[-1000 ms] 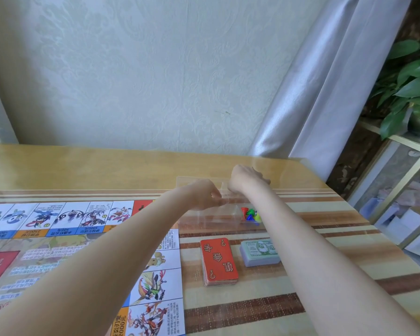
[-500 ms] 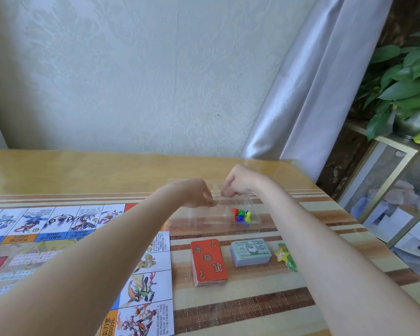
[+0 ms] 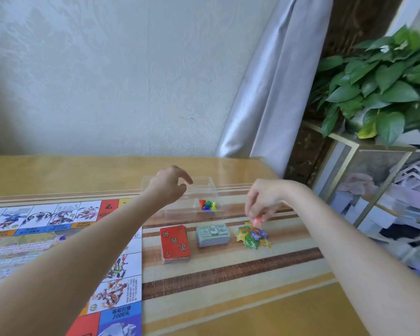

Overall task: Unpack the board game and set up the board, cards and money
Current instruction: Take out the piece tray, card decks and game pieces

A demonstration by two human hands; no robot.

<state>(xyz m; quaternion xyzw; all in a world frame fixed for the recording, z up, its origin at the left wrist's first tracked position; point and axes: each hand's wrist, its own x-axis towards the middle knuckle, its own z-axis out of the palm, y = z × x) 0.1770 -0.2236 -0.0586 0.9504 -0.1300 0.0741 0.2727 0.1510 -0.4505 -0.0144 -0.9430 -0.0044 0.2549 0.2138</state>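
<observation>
The colourful game board (image 3: 58, 241) lies flat on the left of the table. Right of it sit a red card deck (image 3: 175, 243), a stack of green paper money (image 3: 212, 234) and a heap of star-shaped tokens (image 3: 252, 236). Behind them stands a clear plastic box (image 3: 204, 190) with a few coloured pawns (image 3: 207, 204) inside. My left hand (image 3: 169, 186) hovers over the box with loosely curled fingers, holding nothing. My right hand (image 3: 264, 201) pinches a small reddish piece (image 3: 257, 220) just above the token heap.
A pale wall runs behind the table. A grey curtain (image 3: 272, 93) hangs at the far right corner. Right of the table stands a gold-framed glass cabinet (image 3: 349, 180) with a leafy plant (image 3: 378, 88) on top.
My right hand has left the clear box and moved right and down to the token heap with a small piece. My left hand stays at the box. The view has shifted right.
</observation>
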